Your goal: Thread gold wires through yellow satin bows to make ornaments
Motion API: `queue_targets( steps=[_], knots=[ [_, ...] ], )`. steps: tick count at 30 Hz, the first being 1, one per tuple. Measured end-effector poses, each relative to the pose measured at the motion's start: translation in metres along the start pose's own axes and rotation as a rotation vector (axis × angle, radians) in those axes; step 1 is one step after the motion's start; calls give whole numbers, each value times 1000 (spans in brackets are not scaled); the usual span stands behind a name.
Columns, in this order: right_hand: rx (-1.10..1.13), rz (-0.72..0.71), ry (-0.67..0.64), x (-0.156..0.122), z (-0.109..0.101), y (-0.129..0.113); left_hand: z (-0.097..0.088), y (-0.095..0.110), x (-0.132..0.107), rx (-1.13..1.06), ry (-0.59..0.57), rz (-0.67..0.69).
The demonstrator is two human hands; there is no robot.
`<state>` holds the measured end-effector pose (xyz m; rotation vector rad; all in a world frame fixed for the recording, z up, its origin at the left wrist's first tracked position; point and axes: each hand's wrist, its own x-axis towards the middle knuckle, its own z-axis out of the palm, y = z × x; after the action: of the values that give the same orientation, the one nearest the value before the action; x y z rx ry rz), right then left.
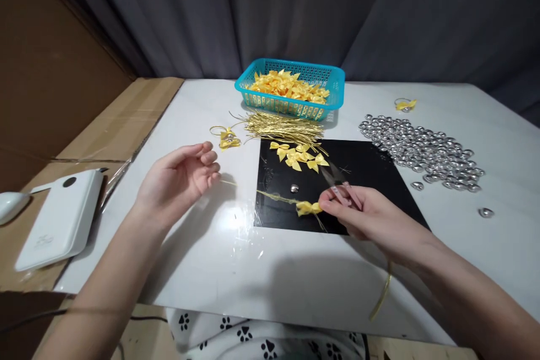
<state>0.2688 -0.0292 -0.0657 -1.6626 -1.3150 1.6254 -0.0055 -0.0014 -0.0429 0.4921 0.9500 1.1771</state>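
Note:
My right hand point(360, 211) is closed, pinching a yellow ribbon bow point(309, 208) over the black mat point(379, 180). The same hand also holds small pink-handled scissors point(346, 194), blades pointing away from me. From the bow a thin gold cord point(274, 196) runs left to my left hand point(181, 177), whose curled fingers are closed on its end. Another gold strand point(383, 292) hangs below my right wrist. Several loose yellow bows point(299, 156) lie on the mat's far edge, with one silver heart bead point(294, 188) in front of them.
Behind the mat lie a bundle of gold cords point(282, 128) and a blue basket point(335, 98) of yellow bows. Silver beads point(422, 146) are heaped at right. Looped bow pieces point(229, 139) sit left of the bundle. A white power bank point(63, 219) rests on cardboard at left.

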Motion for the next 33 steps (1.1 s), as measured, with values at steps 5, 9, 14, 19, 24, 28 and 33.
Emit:
queue_targets(
  steps=[5,9,14,19,24,28,33],
  knots=[
    [183,99,-7,1,7,1,-7,-23,11,387,416,364],
    [243,102,-70,2,14,1,15,-47,-3,803,75,556],
    [168,96,-97,-2,18,4,31,-72,-9,1195,-515,506],
    [-318,-183,156,-4,7,15,28,-80,-5,1182,-510,534],
    [-1135,-294,490,-1,-9,30,25,-81,-10,1043,-432,492],
    [-1399,-408,505,5,-13,48,23,-84,-11,977,-387,555],
    [-1468,-564,612,10,-15,54,21,-85,-10,951,-395,664]
  ],
)
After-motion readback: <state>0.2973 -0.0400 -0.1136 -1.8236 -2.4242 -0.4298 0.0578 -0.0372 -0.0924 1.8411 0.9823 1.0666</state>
